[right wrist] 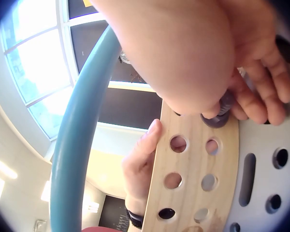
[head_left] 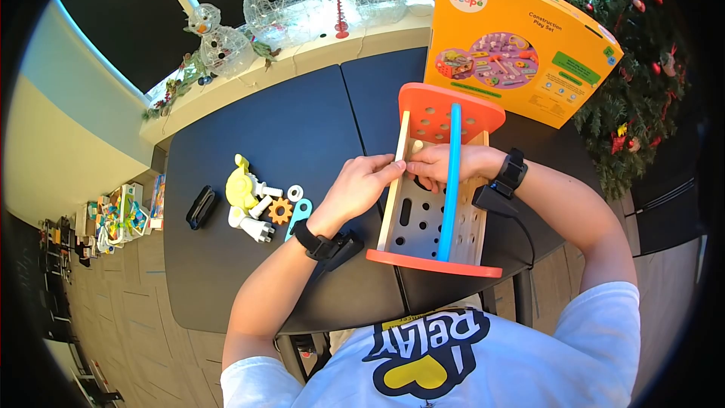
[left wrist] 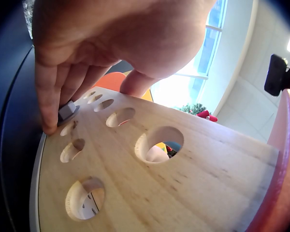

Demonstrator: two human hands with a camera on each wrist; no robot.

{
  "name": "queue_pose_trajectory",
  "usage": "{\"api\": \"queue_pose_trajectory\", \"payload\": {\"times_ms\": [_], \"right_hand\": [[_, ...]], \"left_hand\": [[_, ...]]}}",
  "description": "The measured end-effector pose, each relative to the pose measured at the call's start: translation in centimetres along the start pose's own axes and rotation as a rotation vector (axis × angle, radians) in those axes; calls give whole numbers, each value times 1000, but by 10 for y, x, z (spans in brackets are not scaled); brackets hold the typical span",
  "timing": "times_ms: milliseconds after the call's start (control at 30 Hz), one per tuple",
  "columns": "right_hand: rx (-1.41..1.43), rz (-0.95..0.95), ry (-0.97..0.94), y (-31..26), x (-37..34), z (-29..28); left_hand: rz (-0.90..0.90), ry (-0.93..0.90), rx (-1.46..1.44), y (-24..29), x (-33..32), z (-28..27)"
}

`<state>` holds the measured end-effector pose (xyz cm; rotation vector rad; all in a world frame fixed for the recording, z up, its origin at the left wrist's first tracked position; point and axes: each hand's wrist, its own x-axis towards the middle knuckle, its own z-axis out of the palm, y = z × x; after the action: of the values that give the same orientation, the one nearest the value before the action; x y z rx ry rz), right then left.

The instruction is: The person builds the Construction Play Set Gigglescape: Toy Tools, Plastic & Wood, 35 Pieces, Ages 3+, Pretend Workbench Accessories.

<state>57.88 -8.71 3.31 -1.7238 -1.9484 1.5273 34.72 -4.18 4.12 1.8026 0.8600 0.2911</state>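
A toy toolbox with orange-red end panels [head_left: 434, 260], a blue handle [head_left: 451, 196] and a grey perforated base [head_left: 420, 230] stands on the table. My left hand [head_left: 359, 186] holds its wooden side panel [left wrist: 121, 164] from outside, thumb at the top edge. Its fingertips reach low on the outer face, close to a squarish grey piece [left wrist: 67, 111] at a hole. Inside the toolbox, under the handle, my right hand [head_left: 459, 162] pinches a dark grey ribbed bolt-like piece [right wrist: 218, 116] against the same panel. Its other fingers extend over the grey base.
Left of the toolbox lie a yellow-green toy piece [head_left: 242, 185], an orange gear [head_left: 280, 211], a blue link [head_left: 300, 215], a white ring [head_left: 294, 193] and a black case [head_left: 202, 207]. A yellow box [head_left: 521, 45] stands behind. A decorated tree [head_left: 630, 83] is at right.
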Motion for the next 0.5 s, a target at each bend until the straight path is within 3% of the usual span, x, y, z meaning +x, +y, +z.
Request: {"api": "queue_pose_trajectory", "payload": {"times_ms": [100,200,300,500], "right_hand": [[9,5,-8,2,1,0],[52,3,124,0,-1,6],[-79,-141,128,8,2,3],[-248,-133,111,2,2,-2]], "left_hand": [[2,-3,3,0,0,0],[6,1,19,0,0,0],[2,-9,34,2,0,-1],[28,13,28,-1,1,0]]}}
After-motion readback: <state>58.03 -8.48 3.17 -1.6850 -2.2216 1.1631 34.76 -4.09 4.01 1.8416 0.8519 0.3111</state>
